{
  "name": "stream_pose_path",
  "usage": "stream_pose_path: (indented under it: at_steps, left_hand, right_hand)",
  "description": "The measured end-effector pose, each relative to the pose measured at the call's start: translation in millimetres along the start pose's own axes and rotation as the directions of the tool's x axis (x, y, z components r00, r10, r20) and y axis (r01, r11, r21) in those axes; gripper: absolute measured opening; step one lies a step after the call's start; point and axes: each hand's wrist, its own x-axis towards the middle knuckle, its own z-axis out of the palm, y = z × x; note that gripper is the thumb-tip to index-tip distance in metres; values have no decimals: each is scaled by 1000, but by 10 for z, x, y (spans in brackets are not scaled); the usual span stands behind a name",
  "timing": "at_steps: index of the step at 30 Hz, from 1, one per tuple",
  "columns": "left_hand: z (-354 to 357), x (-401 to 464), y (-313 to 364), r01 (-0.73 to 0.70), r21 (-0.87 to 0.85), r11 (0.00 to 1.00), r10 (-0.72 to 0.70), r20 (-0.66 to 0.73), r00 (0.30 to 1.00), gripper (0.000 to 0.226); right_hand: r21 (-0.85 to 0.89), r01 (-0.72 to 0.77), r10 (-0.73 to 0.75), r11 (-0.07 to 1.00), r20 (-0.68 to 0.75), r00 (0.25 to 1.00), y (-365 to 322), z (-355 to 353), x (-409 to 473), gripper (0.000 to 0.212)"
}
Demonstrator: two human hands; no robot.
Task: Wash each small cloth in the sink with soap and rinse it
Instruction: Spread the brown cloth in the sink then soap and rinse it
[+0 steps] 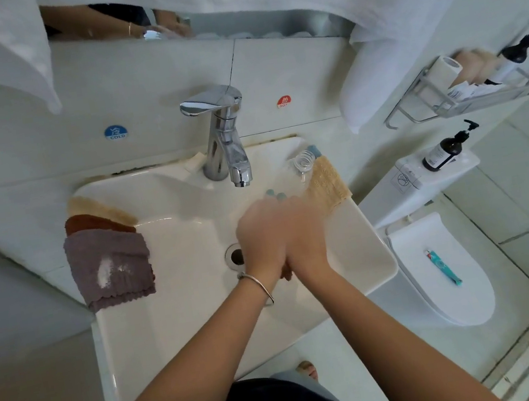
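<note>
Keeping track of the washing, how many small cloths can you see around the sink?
4: a purple cloth, a brown cloth and a beige cloth overlapping on the sink's left rim, and a tan cloth on its right rim. The pressed-together hands may hide another.

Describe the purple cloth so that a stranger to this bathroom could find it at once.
Start at the white sink below the chrome tap and go to its left rim. Three cloths overlap there; the purple cloth lies nearest the person, atop the brown cloth. It alone is greyish purple with a white smear.
</note>
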Motion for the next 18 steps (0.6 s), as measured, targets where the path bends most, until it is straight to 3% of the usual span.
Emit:
stream_pose_path:
  at_steps: [3,7,10,14,18]
  left_hand:
    - [-71,138,-57,98,-44,994,-100,-56,993,49]
    - [-39,-6,2,-1,-16,1000,2,49,999,46]
    - [-72,133,-1,59,-45,997,-61,-39,997,48]
    - [-19,0,38,12,-37,999,-9,66,998,46]
    - [-82,146,4,58,-78,995,-59,-15,998,47]
  right_hand:
    - [-101,150,-137,983,127,982,-84,14,-155,38]
    - [-39,-4,4,999,5,1000,-83,-6,46,42]
    - [-147,149,-131,978,123,984,-117,-6,-67,38]
    - [-179,48,-37,983,62,997,-70,-41,78,37]
    - [-210,207,-174,955,166,971,-111,2,-78,35]
